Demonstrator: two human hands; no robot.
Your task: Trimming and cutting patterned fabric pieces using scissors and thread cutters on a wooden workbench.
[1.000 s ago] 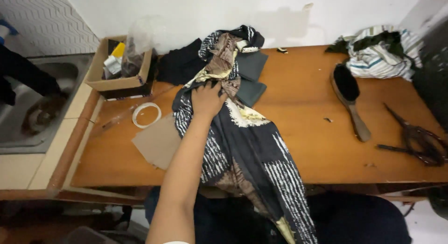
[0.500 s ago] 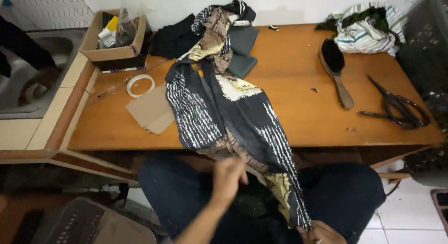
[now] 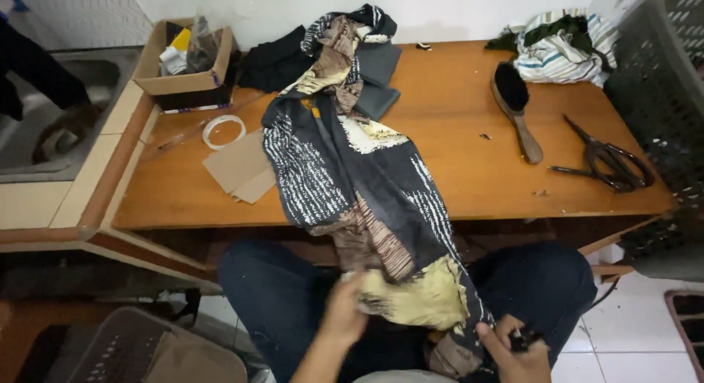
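Left hand (image 3: 345, 310) pinches the cream lower end of the patterned dark garment (image 3: 352, 170) over the lap. Right hand (image 3: 513, 350) closed on its bottom edge plus a small dark object, unclear what. Garment runs up across the wooden table (image 3: 469, 170). Beyond: cardboard pieces (image 3: 238, 167), tape ring (image 3: 224, 131), brush (image 3: 515, 108), scissors (image 3: 605, 159).

soft matt cloth garment (image 3: 352, 185) on a smooth, slightly glossy wooden table (image 3: 469, 170); dull metal scissors (image 3: 609, 159).
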